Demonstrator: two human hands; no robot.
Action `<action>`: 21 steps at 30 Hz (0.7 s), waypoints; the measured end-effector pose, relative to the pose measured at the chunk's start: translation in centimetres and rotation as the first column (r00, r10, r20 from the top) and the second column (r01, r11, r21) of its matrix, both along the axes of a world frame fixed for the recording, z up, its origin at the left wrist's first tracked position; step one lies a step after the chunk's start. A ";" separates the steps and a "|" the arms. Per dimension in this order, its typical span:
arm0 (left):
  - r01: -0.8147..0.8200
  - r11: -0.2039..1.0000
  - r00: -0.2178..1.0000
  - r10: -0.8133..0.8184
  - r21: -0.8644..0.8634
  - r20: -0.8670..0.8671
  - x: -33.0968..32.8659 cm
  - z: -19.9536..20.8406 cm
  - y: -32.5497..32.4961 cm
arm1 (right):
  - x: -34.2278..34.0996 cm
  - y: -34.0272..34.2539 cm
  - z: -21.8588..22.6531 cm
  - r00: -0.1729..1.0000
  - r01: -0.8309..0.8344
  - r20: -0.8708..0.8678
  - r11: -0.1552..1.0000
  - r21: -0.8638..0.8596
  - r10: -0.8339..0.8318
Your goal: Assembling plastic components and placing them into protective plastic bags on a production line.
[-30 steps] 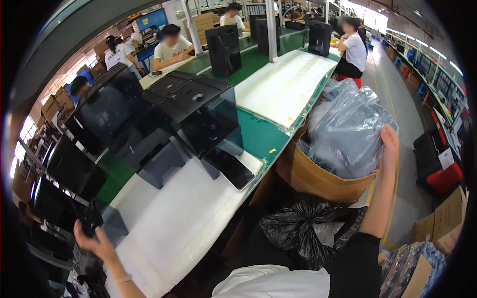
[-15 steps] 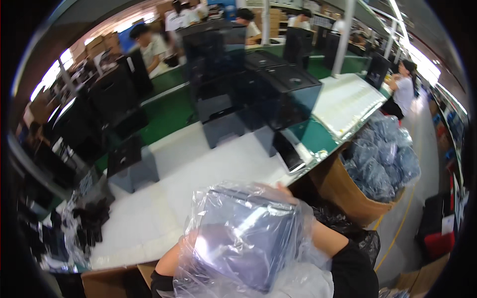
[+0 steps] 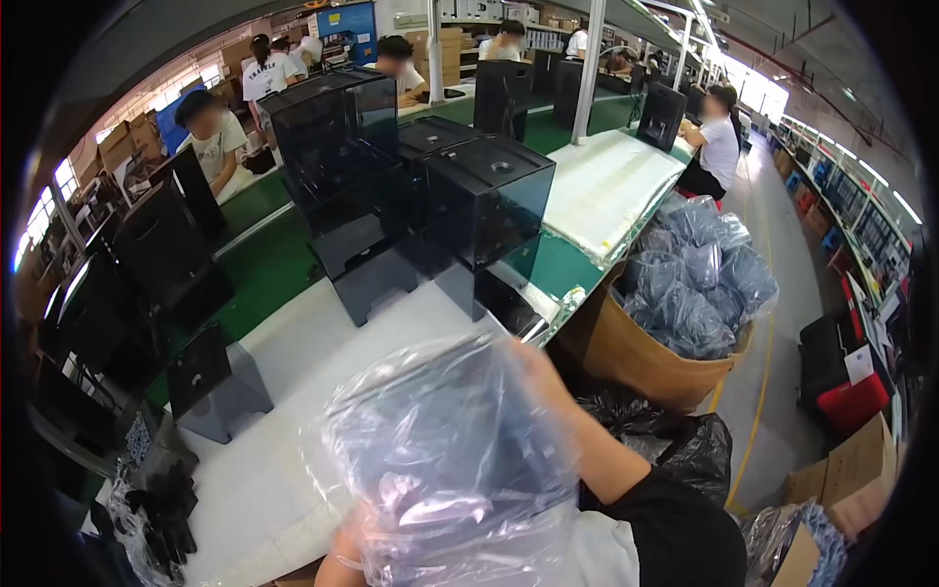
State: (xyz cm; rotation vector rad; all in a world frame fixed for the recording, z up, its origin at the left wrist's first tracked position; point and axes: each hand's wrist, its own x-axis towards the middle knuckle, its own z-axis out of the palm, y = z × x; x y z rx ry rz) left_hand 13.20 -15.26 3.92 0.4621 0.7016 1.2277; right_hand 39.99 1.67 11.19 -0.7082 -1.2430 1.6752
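In front of my body, over the near edge of the worktop, is a dark see-through plastic tank (image 3: 440, 421) inside a loose, crinkled clear plastic bag (image 3: 337, 445). My right hand (image 3: 528, 367) grips its upper right side, blurred, with most fingers hidden behind the bag. At the lower left, my left hand (image 3: 354, 533) supports the bagged tank, partly covered by the film. Ahead on the worktop stands a stack of similar tanks (image 3: 489, 201) with black lids. A single smaller tank (image 3: 215, 382) sits to the left.
A large cardboard box (image 3: 636, 347) full of bagged tanks stands on the floor to the right, beside a black plastic bag (image 3: 690, 450). Black gloves (image 3: 166, 519) lie at the worktop's left end. A metal post (image 3: 589, 73) rises ahead. Several people work beyond.
The view has swung to the right, so the worktop and stacked tanks appear further left. The bagged tank has tilted and shifted slightly left in view, still between both hands.
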 end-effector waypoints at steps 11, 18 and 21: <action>-0.623 0.531 0.481 0.839 0.575 -0.254 -5.8 9.0 6.1 | -2.4 -4.6 1.1 0.976 0.216 -0.050 0.975 0.048 -0.214; -0.163 0.411 0.311 0.884 0.897 -0.348 -0.8 12.0 4.0 | 4.9 7.6 4.6 0.870 0.237 0.333 0.902 0.361 -0.362; 0.150 0.737 0.113 0.650 0.659 -0.752 4.2 12.8 5.7 | 1.4 8.4 5.7 0.680 0.093 0.558 0.811 0.578 -0.476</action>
